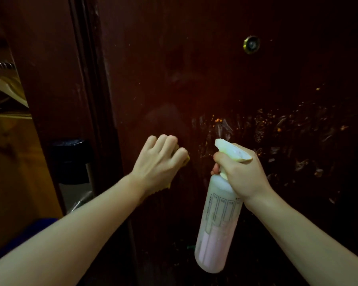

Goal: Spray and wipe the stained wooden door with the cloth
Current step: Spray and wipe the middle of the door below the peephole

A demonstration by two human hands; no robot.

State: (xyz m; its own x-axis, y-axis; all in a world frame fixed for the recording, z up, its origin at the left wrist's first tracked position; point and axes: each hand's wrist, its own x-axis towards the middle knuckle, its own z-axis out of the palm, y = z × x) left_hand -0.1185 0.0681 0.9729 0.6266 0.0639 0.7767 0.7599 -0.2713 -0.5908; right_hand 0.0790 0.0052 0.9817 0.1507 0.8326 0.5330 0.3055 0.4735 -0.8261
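Pressing a bunched yellow cloth (186, 159) against the dark wooden door (194, 69), the left hand (160, 163) is curled shut around it, so only slivers of fabric show at the knuckles and below the wrist. Just beside it, the right hand (241, 172) is clamped on the neck of a translucent spray bottle (217, 221), a finger wrapped over the trigger and the pale nozzle (220, 143) aimed at the door; the two hands are near each other but apart. The bottle hangs tilted, its pinkish liquid filling only the lower part. Right of the nozzle the stain (281, 137) spreads across the panel: orange specks and glossy smears reaching toward the right edge, while the wood around the cloth looks comparatively clean. Above sits a brass peephole (251, 44); left of the door frame (91, 100) a black-lidded bin (70, 162) and wooden hangers (6, 87) are dimly visible. The main risk, as I judge it, is spraying from so close that the liquid runs down the wood before the cloth reaches it, leaving streaks. Wiping gritty specks with a wadded cloth could also drag them across the finish, and the dim light could hide missed patches.
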